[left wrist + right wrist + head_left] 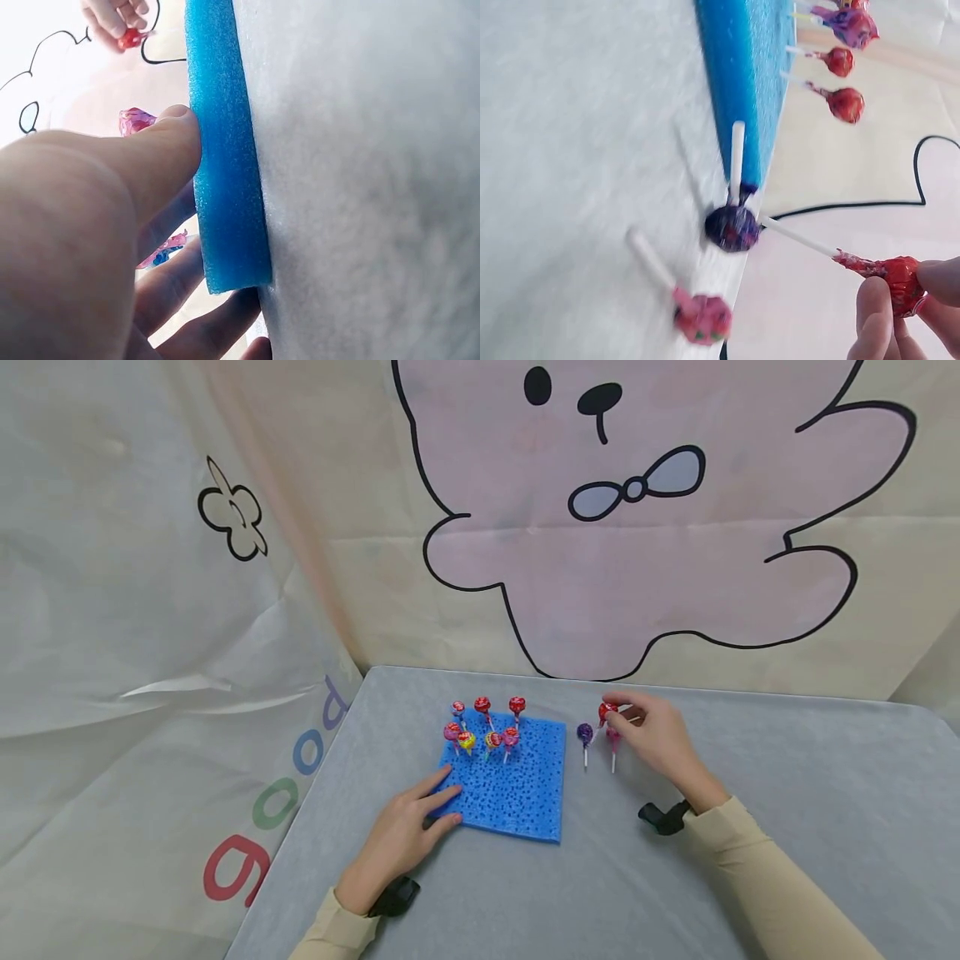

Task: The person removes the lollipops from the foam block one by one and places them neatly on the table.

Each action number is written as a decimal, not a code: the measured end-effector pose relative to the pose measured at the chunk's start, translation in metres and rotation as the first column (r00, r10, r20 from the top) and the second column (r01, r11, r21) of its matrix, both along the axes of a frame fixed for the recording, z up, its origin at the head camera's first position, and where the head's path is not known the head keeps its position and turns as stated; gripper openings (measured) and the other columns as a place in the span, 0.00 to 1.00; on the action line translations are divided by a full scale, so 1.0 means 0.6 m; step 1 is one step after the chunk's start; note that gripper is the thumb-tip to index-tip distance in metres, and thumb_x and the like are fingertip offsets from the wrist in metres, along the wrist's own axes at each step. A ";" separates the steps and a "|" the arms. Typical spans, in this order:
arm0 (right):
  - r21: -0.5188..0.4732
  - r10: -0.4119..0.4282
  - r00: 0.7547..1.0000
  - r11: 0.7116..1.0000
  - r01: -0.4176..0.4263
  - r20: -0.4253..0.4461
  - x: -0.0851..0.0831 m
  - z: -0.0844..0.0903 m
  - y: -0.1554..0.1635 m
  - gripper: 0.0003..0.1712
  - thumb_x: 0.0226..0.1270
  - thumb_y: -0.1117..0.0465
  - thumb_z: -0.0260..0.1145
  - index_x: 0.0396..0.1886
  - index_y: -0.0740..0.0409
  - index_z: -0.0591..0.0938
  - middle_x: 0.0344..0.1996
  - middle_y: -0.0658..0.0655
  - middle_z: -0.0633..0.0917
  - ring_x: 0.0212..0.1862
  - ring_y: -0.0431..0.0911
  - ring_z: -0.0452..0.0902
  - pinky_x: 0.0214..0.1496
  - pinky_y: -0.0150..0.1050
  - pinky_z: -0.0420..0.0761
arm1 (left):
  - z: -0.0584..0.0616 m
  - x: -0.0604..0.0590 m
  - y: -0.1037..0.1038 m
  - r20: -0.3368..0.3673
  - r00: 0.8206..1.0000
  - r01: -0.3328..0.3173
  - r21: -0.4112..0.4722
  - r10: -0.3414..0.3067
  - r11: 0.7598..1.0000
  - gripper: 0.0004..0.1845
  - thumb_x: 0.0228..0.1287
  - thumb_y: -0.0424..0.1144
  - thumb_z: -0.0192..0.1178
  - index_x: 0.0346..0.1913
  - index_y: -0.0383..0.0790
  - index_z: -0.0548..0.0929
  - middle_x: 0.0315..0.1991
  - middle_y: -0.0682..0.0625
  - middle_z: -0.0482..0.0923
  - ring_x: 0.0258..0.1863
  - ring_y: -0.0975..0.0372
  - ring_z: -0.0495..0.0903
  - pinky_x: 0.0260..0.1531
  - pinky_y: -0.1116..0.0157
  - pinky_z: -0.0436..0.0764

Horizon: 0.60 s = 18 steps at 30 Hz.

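A blue foam pad (pixel 517 775) lies on the grey table (pixel 787 793), with several wrapped lollipops (pixel 487 727) standing in its far left part. My left hand (pixel 408 831) rests flat on the pad's near left corner; the thumb (pixel 161 154) presses its blue edge (pixel 225 165). Right of the pad, my right hand (pixel 652 731) pinches a red lollipop (pixel 606 712) by its head (pixel 896 274), stick pointing down-left. A purple lollipop (pixel 585 735) (pixel 733 226) and a pink lollipop (pixel 613 742) (pixel 701 316) lie on the table beside that hand.
Cloth with a cartoon bear outline (pixel 637 527) hangs behind the table. On the left hangs more cloth with coloured letters (pixel 277 802). Bare grey table surface stretches to the right and near side of the pad.
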State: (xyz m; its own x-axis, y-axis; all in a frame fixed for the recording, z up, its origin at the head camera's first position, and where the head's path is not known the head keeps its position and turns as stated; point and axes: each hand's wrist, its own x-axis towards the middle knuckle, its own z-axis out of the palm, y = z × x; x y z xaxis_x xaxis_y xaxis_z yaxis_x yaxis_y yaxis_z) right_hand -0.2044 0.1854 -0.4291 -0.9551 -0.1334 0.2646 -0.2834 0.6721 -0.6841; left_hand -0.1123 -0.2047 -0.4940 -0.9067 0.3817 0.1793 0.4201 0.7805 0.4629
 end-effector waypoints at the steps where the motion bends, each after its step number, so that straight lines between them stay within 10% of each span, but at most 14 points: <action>1: 0.004 -0.009 1.000 1.000 0.009 -0.003 0.002 0.000 0.005 0.16 0.74 0.63 0.68 0.58 0.60 0.86 0.45 0.64 0.90 0.40 0.55 0.87 0.33 0.30 0.82 | 0.000 0.000 0.000 0.002 1.000 0.000 0.002 0.000 1.000 0.26 0.71 0.51 0.68 0.68 0.49 0.83 0.77 0.48 0.69 0.72 0.50 0.76 0.66 0.49 0.79; 12: 0.005 -0.075 0.997 0.997 0.076 -0.010 0.022 -0.001 0.061 0.16 0.74 0.63 0.68 0.58 0.61 0.86 0.45 0.65 0.90 0.41 0.55 0.86 0.32 0.29 0.80 | -0.001 0.000 0.000 -0.002 1.000 -0.002 -0.001 0.002 1.000 0.26 0.70 0.51 0.68 0.68 0.49 0.83 0.77 0.48 0.70 0.71 0.51 0.76 0.66 0.49 0.79; 18: -0.001 -0.100 0.995 0.995 0.100 -0.026 0.031 -0.003 0.082 0.15 0.73 0.61 0.69 0.56 0.60 0.88 0.41 0.64 0.92 0.36 0.35 0.83 0.30 0.28 0.79 | 0.000 0.000 0.001 -0.006 1.000 -0.006 0.005 0.006 1.000 0.25 0.70 0.51 0.69 0.67 0.49 0.83 0.77 0.48 0.70 0.71 0.51 0.76 0.66 0.49 0.79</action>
